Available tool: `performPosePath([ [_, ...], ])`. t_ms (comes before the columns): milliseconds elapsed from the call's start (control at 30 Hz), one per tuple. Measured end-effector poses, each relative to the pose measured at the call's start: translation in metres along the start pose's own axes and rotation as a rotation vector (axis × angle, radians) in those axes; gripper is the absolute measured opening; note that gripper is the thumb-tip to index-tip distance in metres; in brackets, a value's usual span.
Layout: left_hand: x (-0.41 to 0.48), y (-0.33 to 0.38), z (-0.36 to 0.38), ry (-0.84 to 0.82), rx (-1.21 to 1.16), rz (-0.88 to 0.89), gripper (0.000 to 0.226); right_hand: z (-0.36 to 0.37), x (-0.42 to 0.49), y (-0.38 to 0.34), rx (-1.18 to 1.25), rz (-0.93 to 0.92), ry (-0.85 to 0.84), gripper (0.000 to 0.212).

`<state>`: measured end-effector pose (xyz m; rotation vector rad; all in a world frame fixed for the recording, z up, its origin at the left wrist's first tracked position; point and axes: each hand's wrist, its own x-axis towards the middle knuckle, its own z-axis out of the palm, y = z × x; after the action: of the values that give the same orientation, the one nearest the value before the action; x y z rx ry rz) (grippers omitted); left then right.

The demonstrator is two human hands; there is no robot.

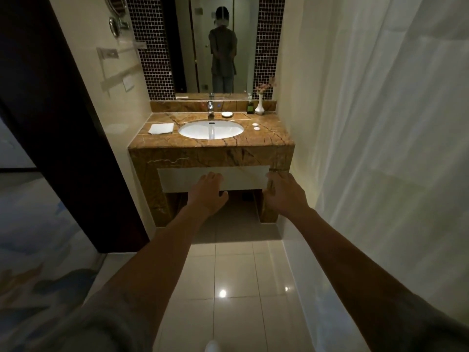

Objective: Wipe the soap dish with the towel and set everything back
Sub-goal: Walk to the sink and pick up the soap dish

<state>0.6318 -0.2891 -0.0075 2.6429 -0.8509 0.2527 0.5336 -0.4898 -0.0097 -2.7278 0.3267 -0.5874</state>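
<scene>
Overall light: dim and warm, yellowish.
Glare: two small bright spots shone on the glossy floor tiles; a streak ran down the sink.
Shadows: the door at left and the gap under the desk were dark.
Edges: wide-angle bending; the curtain and sleeves looked soft.

No readable text, label, brand or number anywhere; bottle label too small to read.
</scene>
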Motion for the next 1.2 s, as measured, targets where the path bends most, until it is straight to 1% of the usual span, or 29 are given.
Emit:
performPosePath([
  [133, 0.063, -0.025, 0.012, -0.029, 0.015, -0.012, 0.053, 0.028, 0.063, 0.006, -0.003, 0.027, -0.013, 0.045],
  [233, 0.116, -0.047, 0.015, -0.034, -0.003, -0.021, 0.05, 0.048, 0.114, 0.006, -0.004, 0.031, -0.023, 0.046],
  [333, 0.164, -0.065, 0.018, -0.054, -0.005, -0.005, 0.05, 0.065, 0.16, 0.01, 0.009, 0.058, -0.016, 0.043],
  [533, 0.236, -0.086, 0.031, -0.073, -0.019, -0.011, 0.046, 0.094, 0.232, 0.022, 0.009, 0.066, -0.046, 0.046],
  [867, 0.378, -0.118, 0.092, -0.074, 0.042, -0.067, 0.042, 0.16, 0.377, 0.084, -0.029, 0.073, -0.11, 0.048],
  [1000, 0.438, -0.123, 0.107, -0.073, 0.041, -0.092, 0.043, 0.172, 0.436, 0.108, -0.029, 0.083, -0.143, 0.05],
  [1100, 0.476, -0.129, 0.117, -0.03, 0.053, -0.103, 0.044, 0.178, 0.478, 0.121, -0.059, 0.051, -0.167, 0.051],
  [1200, 0.507, -0.134, 0.124, -0.03, 0.042, -0.13, 0.044, 0.184, 0.508, 0.131, -0.059, 0.038, -0.195, 0.052],
])
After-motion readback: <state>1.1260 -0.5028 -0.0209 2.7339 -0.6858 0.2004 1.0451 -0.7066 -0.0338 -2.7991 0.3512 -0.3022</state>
